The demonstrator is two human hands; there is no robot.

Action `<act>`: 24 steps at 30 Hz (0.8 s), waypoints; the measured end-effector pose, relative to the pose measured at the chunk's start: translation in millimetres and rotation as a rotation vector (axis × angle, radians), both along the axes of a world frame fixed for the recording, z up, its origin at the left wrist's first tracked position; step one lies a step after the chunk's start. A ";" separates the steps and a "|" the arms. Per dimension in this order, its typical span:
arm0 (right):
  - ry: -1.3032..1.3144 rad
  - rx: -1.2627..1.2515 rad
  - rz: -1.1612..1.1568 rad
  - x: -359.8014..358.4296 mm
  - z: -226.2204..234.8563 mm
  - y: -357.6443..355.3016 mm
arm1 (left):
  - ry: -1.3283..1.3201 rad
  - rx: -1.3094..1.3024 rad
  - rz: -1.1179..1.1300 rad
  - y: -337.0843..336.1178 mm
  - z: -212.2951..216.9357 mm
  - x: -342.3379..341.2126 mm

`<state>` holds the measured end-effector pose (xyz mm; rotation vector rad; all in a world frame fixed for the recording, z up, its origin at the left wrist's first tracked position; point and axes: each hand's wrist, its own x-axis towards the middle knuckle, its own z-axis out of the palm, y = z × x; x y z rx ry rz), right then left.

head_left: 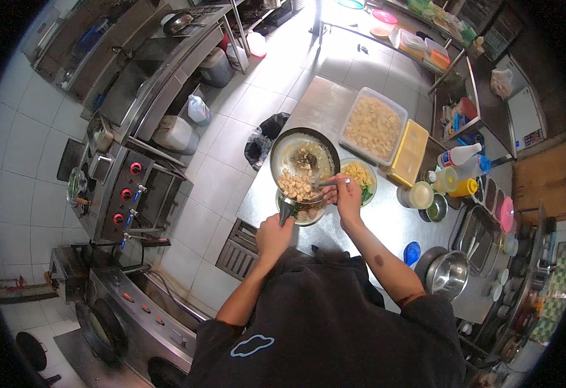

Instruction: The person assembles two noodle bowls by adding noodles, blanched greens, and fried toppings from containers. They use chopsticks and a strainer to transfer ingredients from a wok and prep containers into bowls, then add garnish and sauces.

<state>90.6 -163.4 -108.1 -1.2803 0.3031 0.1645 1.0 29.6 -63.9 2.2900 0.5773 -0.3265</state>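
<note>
My left hand (274,234) is wrapped round the black handle of a frying pan (275,169). The pan is held above a plate (316,222) with browned pieces of food on it, and hides most of that plate. Light chopped food pieces (296,186) are gathered in the near part of the pan, with dark residue behind them. In my right hand (349,202) is a slim metal utensil (327,183) that reaches over the pan's right rim; its head is not clear. Just beyond that hand sits a plate with yellow slices and green leaves (359,176).
A clear tub of pale chunks (375,124) and a yellow-lidded container (409,154) stand on the steel table (322,97). Sauce bottles (459,155), a steel bowl (446,275) and a blue spoon (412,252) lie rightward. A black-lined bin (262,139) stands left; stoves (124,194) line that side.
</note>
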 end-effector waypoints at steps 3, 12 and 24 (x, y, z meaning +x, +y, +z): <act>-0.045 -0.049 0.041 3.6 8.4 0.0 | -0.029 -0.026 -0.001 3.7 -4.0 -2.9; -0.029 -0.076 0.010 7.3 18.6 -10.3 | -0.092 -0.137 0.046 16.0 -32.8 -11.0; -0.002 -0.136 0.007 4.2 25.8 -40.5 | -0.120 -0.173 0.259 57.3 -53.2 -34.8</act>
